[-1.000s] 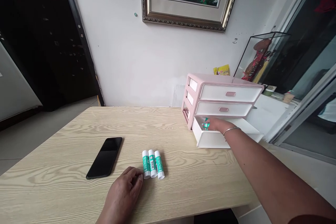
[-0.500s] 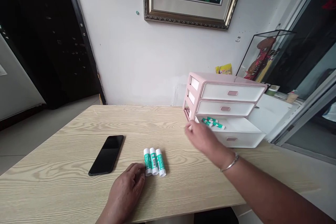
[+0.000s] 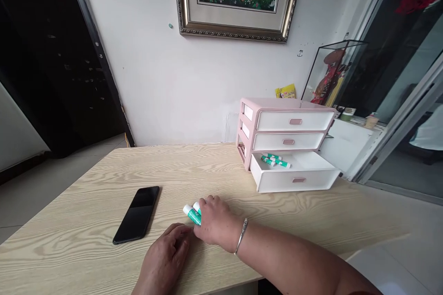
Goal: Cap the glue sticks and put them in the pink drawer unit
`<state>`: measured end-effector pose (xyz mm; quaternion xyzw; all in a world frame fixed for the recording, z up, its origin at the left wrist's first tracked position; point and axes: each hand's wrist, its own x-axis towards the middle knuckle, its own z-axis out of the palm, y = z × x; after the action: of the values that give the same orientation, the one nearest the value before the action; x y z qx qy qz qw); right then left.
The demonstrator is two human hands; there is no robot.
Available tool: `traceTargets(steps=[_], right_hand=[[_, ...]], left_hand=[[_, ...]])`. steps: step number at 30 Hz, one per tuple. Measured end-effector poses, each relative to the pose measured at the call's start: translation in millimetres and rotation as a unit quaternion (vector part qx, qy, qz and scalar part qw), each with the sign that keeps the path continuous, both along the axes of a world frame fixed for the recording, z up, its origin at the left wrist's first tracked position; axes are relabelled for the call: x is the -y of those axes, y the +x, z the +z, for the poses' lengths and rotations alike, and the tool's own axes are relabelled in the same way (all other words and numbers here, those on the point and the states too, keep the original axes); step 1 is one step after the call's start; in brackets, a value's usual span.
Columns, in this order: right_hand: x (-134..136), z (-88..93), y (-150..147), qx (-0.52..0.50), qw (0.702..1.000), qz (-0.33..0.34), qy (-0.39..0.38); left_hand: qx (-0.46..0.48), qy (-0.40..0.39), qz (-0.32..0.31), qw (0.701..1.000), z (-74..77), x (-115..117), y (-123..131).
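Observation:
My right hand [image 3: 217,221] is closed over the green-and-white glue sticks [image 3: 192,214] on the table. Two white ends stick out past its fingers on the left; the rest is hidden beneath the palm. My left hand [image 3: 166,256] rests on the tabletop just left of them, fingers loosely bent with a gap to the thumb and nothing seen in it. Several more glue sticks [image 3: 277,161] lie in the pulled-out bottom drawer [image 3: 280,181] of a pink-and-white drawer unit [image 3: 249,134].
A black phone [image 3: 136,215] lies on the wood-grain table [image 3: 166,166] to the left. Behind the drawer unit are a yellow packet [image 3: 286,91] and a glass display case [image 3: 327,73]. A framed picture [image 3: 235,32] hangs on the wall.
My right hand has come left from beside the drawer and closed over the glue sticks, which now lie slanted. My left hand has barely moved. The view has shifted slightly.

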<state>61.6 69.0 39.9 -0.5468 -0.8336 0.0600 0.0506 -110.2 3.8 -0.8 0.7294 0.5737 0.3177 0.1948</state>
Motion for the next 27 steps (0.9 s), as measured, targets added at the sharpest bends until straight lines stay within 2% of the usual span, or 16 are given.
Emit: traceTargets(steps=[3, 10, 14, 16, 19, 22, 24, 27], right_hand=[[-9.2, -8.7, 12.5, 0.003, 1.000, 0.016, 0.002], [-13.1, 4.1, 35.4, 0.072, 0.997, 0.012, -0.020], [-16.4, 0.0, 46.7, 0.068, 0.998, 0.019, -0.004], [-22.7, 3.5, 58.4, 0.058, 0.998, 0.031, 0.013], [-40.2, 24.9, 86.8, 0.031, 0.998, 0.026, 0.050], [-63.6, 59.4, 127.5, 0.008, 0.994, -0.012, 0.111], [-78.1, 82.1, 157.9, 0.019, 0.986, -0.051, 0.155], [-93.0, 106.0, 199.4, 0.083, 0.975, -0.133, 0.161]], left_hand=[[0.001, 0.003, 0.001, 1.000, -1.2, -0.2, -1.3], [-0.001, -0.002, 0.003, 1.000, -1.2, -0.6, -0.7], [0.005, 0.006, 0.010, 1.000, 0.6, -0.3, 0.1], [0.001, 0.005, 0.016, 1.000, 1.6, 0.0, 0.1], [-0.013, -0.002, 0.019, 1.000, 2.5, -0.3, -0.3], [-0.016, -0.009, 0.024, 1.000, 1.8, -1.6, -0.8], [-0.013, -0.010, 0.023, 1.000, 0.6, -2.8, -1.3], [-0.005, -0.005, 0.017, 1.000, -1.8, -4.1, -2.2]])
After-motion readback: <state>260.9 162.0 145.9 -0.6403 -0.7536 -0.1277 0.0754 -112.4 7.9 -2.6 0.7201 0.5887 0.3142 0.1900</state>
